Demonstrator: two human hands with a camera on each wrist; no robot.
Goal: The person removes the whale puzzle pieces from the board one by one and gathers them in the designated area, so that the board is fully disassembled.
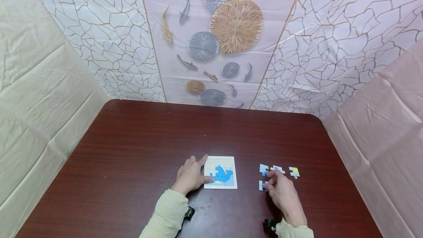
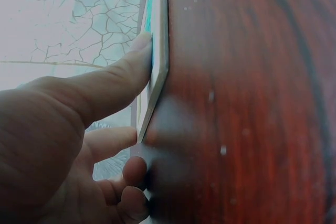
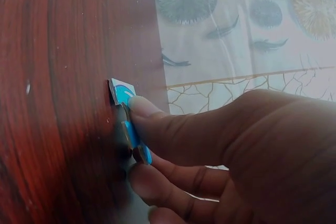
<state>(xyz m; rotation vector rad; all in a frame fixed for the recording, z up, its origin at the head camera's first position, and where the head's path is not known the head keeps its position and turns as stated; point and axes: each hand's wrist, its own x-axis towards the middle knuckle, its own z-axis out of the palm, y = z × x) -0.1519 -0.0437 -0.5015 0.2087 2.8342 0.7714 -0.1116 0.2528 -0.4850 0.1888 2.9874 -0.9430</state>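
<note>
A square, pale-framed puzzle board point(image 1: 235, 172) lies on the table in the head view, with joined pieces showing a blue dolphin-like picture point(image 1: 224, 175). At its left side is my left hand point(image 1: 190, 175), thumb and index finger spread. The thumb point(image 2: 123, 72) rests on the board's face, while the index fingertip touches its corner. To the right of the board, my right hand point(image 1: 283, 194) pinches a blue-and-white puzzle piece point(image 3: 124, 92) at the table surface. The thumb lies against its face; the fingers partly hide its lower end.
Just beyond my right hand lie loose puzzle pieces: a blue one point(image 1: 263, 168), one with pink point(image 1: 277, 169) and a yellow-green one point(image 1: 293, 172). The dark red-brown table point(image 1: 148, 139) meets patterned cloth point(image 1: 205, 76) at the back and pale cloth at both sides.
</note>
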